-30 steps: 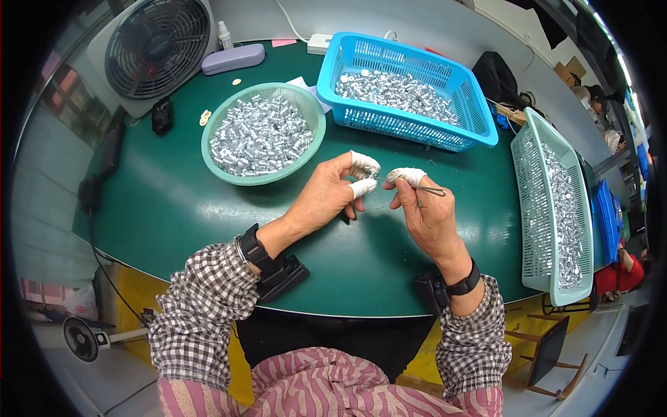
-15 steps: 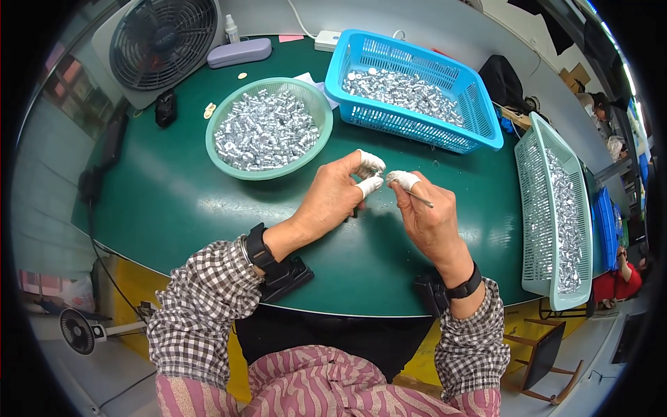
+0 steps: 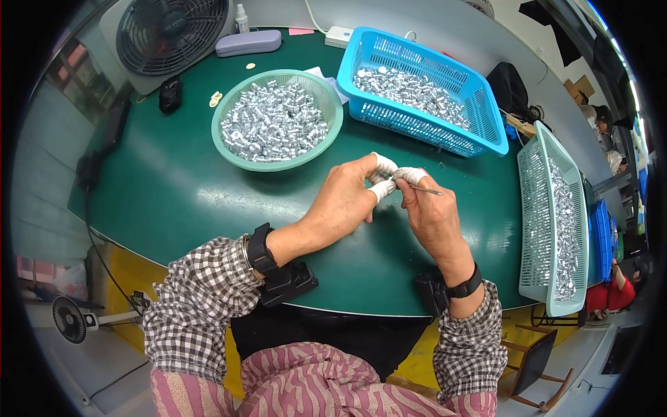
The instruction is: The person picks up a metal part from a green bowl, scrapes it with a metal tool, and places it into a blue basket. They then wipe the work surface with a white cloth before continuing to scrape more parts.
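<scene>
My left hand [image 3: 345,197], white wraps on its thumb and finger, is closed in a pinch above the table. What sits between those fingertips is too small and covered to make out. Touching it from the right is my right hand [image 3: 432,212], also with wrapped fingertips, gripping a thin metal tool [image 3: 429,190] whose shaft sticks out to the right. The tool's working end is hidden by the fingers. Beyond the hands stand a round pale-green basket [image 3: 221,147] and a blue rectangular basket [image 3: 417,132], both holding many small silvery metal parts [image 3: 274,121].
A pale-green rectangular basket [image 3: 535,243] of similar parts stands at the right edge of the green table [image 3: 174,215]. Along the back are a box fan [image 3: 170,35], a purple case [image 3: 249,43] and a white power strip [image 3: 338,36]. A person in red [image 3: 615,292] is farther right.
My hands have come together, with the left fingertips now meeting the right ones. The tool's shaft has swung to a flatter angle. The whole view has shifted slightly.
</scene>
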`<state>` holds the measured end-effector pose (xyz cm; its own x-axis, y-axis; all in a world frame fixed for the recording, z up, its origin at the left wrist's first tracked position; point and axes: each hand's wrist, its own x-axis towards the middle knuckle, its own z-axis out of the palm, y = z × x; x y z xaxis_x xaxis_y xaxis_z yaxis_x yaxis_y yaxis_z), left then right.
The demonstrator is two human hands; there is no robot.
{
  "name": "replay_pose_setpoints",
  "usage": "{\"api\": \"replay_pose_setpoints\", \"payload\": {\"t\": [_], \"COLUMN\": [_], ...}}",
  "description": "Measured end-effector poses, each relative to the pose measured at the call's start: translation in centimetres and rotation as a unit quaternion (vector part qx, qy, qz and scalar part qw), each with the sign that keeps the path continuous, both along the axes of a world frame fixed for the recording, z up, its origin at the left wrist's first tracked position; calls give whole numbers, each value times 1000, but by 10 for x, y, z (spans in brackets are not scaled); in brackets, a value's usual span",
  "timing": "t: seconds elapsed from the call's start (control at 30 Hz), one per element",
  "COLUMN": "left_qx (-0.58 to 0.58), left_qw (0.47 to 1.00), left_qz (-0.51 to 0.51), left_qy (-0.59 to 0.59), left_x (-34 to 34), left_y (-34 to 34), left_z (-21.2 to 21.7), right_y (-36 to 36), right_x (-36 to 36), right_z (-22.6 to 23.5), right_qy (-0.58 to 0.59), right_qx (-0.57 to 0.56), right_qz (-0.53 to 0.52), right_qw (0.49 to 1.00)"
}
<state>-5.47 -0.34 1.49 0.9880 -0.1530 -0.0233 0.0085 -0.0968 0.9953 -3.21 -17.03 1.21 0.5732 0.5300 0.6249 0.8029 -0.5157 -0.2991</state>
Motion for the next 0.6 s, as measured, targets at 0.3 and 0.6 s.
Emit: {"api": "replay_pose_setpoints", "payload": {"t": [0.3, 0.6], "left_qx": [13, 17], "left_qw": [999, 999], "left_qz": [-2, 0], "left_qy": [-46, -43], "left_x": [1, 1], "left_y": [-1, -4], "left_z": [-2, -2], "right_y": [-4, -2], "right_x": [2, -3], "right_z": [-3, -1], "right_qy": [-12, -47], "right_qx": [29, 48], "right_qz": [13, -24], "right_qw": [999, 997]}}
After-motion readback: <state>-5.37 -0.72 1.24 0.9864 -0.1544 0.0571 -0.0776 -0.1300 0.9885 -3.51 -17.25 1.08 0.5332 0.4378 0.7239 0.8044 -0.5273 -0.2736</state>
